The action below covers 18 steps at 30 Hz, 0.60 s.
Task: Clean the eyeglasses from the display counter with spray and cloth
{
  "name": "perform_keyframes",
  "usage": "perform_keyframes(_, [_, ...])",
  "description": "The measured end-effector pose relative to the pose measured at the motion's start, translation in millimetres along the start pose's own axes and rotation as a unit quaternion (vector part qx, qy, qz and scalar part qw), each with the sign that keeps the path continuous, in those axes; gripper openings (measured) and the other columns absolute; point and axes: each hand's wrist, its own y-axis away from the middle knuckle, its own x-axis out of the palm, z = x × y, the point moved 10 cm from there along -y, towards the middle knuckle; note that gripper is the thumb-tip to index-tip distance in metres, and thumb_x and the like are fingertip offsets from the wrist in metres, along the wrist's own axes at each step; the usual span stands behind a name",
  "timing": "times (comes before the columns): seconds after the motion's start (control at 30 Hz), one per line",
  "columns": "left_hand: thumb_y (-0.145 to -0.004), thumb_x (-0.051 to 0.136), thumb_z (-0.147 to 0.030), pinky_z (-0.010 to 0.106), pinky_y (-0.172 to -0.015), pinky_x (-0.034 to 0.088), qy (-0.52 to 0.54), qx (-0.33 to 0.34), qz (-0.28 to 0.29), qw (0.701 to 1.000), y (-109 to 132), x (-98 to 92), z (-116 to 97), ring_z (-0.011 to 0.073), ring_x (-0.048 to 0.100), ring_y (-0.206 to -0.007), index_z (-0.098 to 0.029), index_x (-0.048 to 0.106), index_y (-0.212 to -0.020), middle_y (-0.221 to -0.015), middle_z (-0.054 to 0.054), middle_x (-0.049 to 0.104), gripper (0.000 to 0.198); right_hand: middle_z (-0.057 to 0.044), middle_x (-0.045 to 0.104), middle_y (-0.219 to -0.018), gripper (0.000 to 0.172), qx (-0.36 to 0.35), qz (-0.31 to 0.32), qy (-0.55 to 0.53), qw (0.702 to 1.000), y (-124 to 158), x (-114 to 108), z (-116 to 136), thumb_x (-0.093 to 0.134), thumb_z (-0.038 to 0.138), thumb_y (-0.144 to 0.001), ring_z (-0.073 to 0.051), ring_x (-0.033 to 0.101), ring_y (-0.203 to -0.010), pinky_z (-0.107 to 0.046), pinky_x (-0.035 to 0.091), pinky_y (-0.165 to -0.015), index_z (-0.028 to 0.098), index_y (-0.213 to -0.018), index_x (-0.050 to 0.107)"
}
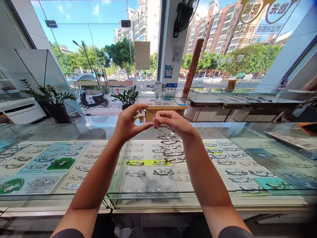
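A thin-framed pair of eyeglasses is held up over the glass counter between my two hands. My left hand curves around its dark temple arm, index finger at the arm's far end and thumb near the hinge. Tucked in the left fingers is a crumpled pale cloth. My right hand pinches the frame near the hinge with closed fingertips, which partly hide it. Just below the hands, a column of dark-framed eyeglasses appears to lie on the counter top.
The glass display counter spans the front, with rows of eyeglasses inside. A tablet-like panel lies at the right. Beyond stand a low display table, potted plants and large windows. A wall fan hangs above.
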Motion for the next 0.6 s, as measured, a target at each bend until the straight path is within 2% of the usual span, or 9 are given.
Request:
perform_keyframes(0.07, [-0.068, 0.107, -0.055, 0.036, -0.091, 0.056, -0.056, 0.063, -0.013, 0.996, -8.7, -5.6, -20.6, 0.025, 0.071, -0.096, -0.024, 0.081, -0.124, -0.101, 0.006, 0.077, 0.068, -0.003, 0.072, -0.082, 0.041, -0.017, -0.017, 0.012, 1.0, 0.3, -0.8, 21.6, 0.083, 0.063, -0.093, -0.019, 0.062, -0.081, -0.038, 0.052, -0.082, 0.025, -0.08, 0.073])
perform_keyframes(0.13, [-0.07, 0.103, -0.064, 0.036, -0.087, 0.06, -0.101, 0.12, -0.029, 0.987, -9.3, -9.9, -36.6, 0.023, 0.072, -0.091, -0.024, 0.077, -0.129, -0.101, 0.005, 0.077, 0.076, -0.002, 0.072, -0.082, 0.038, -0.025, -0.02, 0.016, 0.999, 3.8, 2.5, 34.7, 0.083, 0.06, -0.094, -0.019, 0.063, -0.081, -0.038, 0.054, -0.083, 0.025, -0.08, 0.073])
perform_keyframes(0.3, [-0.074, 0.099, -0.069, 0.03, -0.071, 0.059, -0.17, 0.22, -0.057, 0.959, 5.3, -13.0, -58.8, 0.016, 0.069, -0.075, -0.024, 0.072, -0.127, -0.095, 0.002, 0.075, 0.075, -0.002, 0.072, -0.08, 0.036, -0.041, 0.014, 0.01, 0.999, 12.5, 13.3, 43.1, 0.08, 0.056, -0.098, -0.017, 0.066, -0.078, -0.036, 0.056, -0.079, 0.024, -0.082, 0.073])
perform_keyframes(0.37, [-0.074, 0.099, -0.07, 0.028, -0.064, 0.057, -0.176, 0.23, -0.087, 0.953, 9.7, -16.4, -61.1, 0.0141, 0.066, -0.07, -0.024, 0.071, -0.122, -0.09, -0.001, 0.072, 0.073, -0.003, 0.074, -0.083, 0.038, -0.057, -0.008, 0.041, 0.998, 14.9, 8.5, 44.9, 0.077, 0.058, -0.101, -0.018, 0.068, -0.08, -0.036, 0.058, -0.081, 0.024, -0.084, 0.074])
perform_keyframes(0.43, [-0.072, 0.1, -0.071, 0.027, -0.059, 0.053, -0.173, 0.217, -0.136, 0.951, 11.9, -23.1, -59.2, 0.0127, 0.063, -0.066, -0.024, 0.07, -0.119, -0.087, -0.002, 0.069, 0.072, -0.005, 0.078, -0.096, 0.038, -0.082, -0.071, 0.085, 0.99, 19.5, -3.8, 50.2, 0.074, 0.063, -0.102, -0.02, 0.072, -0.091, -0.038, 0.061, -0.087, 0.025, -0.095, 0.077])
perform_keyframes(0.5, [-0.073, 0.1, -0.069, 0.027, -0.056, 0.051, -0.162, 0.19, -0.189, 0.95, 13.4, -30.8, -54.0, 0.012, 0.061, -0.065, -0.025, 0.069, -0.116, -0.088, -0.003, 0.067, 0.069, -0.007, 0.079, -0.117, 0.041, -0.111, -0.146, 0.128, 0.975, 28.1, -16.4, 58.5, 0.076, 0.066, -0.1, -0.024, 0.074, -0.11, -0.042, 0.062, -0.099, 0.028, -0.115, 0.077])
perform_keyframes(0.6, [-0.073, 0.103, -0.063, 0.029, -0.057, 0.052, -0.137, 0.153, -0.252, 0.946, 15.6, -39.2, -44.0, 0.0124, 0.061, -0.069, -0.027, 0.069, -0.116, -0.093, -0.002, 0.066, 0.066, -0.009, 0.074, -0.139, 0.061, -0.152, -0.224, 0.202, 0.941, 41.3, -23.4, 71.8, 0.087, 0.065, -0.09, -0.029, 0.072, -0.13, -0.048, 0.059, -0.114, 0.03, -0.137, 0.07])
